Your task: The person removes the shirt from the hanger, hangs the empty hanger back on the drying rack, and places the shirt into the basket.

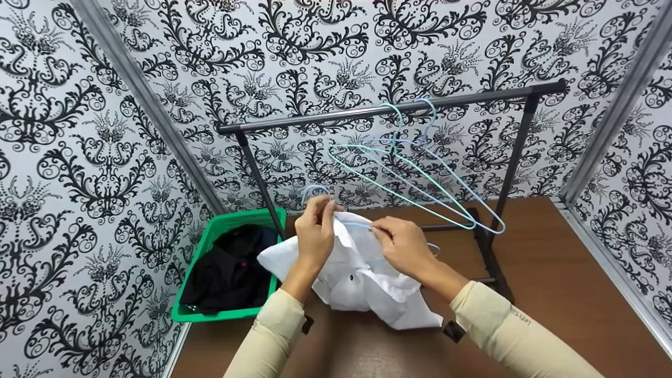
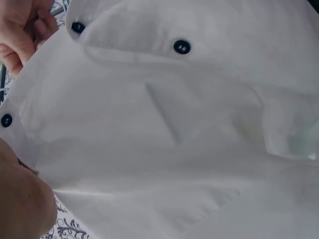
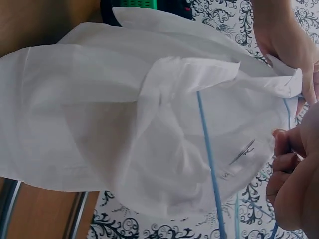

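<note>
A white shirt (image 1: 349,283) with dark buttons hangs bunched between my hands, above the table. My left hand (image 1: 316,231) pinches its collar edge, close under the hook of a light blue hanger (image 1: 315,187). That hanger runs partly inside the shirt, and its far end pokes out beyond my right wrist. My right hand (image 1: 403,244) grips the hanger's upper bar at the neck opening. In the right wrist view, the right hand's curled fingers (image 3: 286,164) are around the blue bar, with the left hand (image 3: 286,42) above. Shirt fabric (image 2: 149,124) fills most of the left wrist view.
A black clothes rack (image 1: 315,122) stands behind, with a mint hanger (image 1: 362,181) and a blue hanger (image 1: 457,177) on its rail at the right. A green basket (image 1: 210,317) with dark clothing (image 1: 231,273) is at left. The brown table (image 1: 562,294) extends right.
</note>
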Tool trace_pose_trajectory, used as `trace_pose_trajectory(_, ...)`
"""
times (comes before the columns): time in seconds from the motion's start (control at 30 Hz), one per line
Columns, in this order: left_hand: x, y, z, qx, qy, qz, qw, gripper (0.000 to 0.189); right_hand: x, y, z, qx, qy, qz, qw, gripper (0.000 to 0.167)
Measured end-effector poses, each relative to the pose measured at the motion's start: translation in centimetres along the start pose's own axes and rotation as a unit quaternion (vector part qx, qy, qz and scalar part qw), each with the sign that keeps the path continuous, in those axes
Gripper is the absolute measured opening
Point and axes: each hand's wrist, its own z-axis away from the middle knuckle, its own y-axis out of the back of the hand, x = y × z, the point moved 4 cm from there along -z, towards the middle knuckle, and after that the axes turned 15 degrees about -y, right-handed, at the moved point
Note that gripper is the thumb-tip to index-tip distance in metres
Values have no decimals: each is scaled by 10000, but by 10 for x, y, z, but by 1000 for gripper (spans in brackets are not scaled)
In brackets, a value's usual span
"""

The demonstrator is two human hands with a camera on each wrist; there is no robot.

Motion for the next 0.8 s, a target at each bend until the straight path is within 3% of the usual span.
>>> trace_pose_trajectory(0.27,-1,-5,0,-290,-44,-239,9993,18,6,-1,5,192,-17,-459,9988,11)
trace_pose_trajectory(0.47,1,-7,0,-885,103,-362,9954,26,8,1,7,251,-45,-775,9967,10)
trace_pose_trajectory(0.63,5,-9,1,-1296,-300,-925,9868,25,11,5,5,303,89,-1058,9939,12)
trace_pose_trajectory(0.8,3,-13,2,-1545,-751,-1001,9800,22,17,9,3,180,4,-1276,9917,12)
